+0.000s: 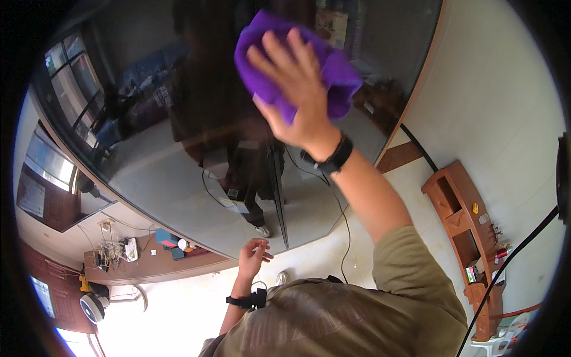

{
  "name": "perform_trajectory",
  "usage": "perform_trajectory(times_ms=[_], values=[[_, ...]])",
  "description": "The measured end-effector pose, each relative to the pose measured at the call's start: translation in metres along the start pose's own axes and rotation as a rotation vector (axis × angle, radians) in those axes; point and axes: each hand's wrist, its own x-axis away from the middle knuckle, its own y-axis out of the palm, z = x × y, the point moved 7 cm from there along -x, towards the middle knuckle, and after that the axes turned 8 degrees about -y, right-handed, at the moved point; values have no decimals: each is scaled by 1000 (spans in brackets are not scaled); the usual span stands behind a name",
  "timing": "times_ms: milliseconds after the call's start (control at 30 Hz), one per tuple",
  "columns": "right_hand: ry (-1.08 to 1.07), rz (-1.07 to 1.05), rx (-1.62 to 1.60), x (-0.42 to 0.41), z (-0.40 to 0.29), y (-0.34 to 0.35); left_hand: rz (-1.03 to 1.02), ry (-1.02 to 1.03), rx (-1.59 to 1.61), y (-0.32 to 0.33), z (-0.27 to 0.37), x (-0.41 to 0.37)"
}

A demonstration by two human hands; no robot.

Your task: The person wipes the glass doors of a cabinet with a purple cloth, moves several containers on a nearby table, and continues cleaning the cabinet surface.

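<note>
My right hand [296, 85] lies spread over a purple cloth [343, 80], pressing it flat against a dark, glossy glass panel [147, 147]. The fingers point up the panel, slightly blurred, and part of the cloth bunches out beyond the thumb and the little-finger side. Below the panel's lower edge is my left hand [253, 259], with its fingers loosely bent and apart and nothing seen in it. Each wrist wears a black band. The panel reflects a standing figure, a window and parts of the room, and a dark vertical seam runs down it.
At the lower left a long brown cabinet [214, 265] bears tangled cables [111, 253], a white device and boxes. A wall-mounted screen [58, 178] and a fan [93, 308] are farther left. On the right stands a wooden shelf unit [461, 214]; a black cable [513, 254] crosses before it.
</note>
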Motion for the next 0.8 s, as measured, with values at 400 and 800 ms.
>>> perform_trajectory(times_ms=[400, 800], values=[[170, -525, -877, 76, -79, 50, -108, -48, -82, 32, -3, -9], [1409, 738, -1795, 170, -16, -54, -187, 4, -101, 55, 16, -7]])
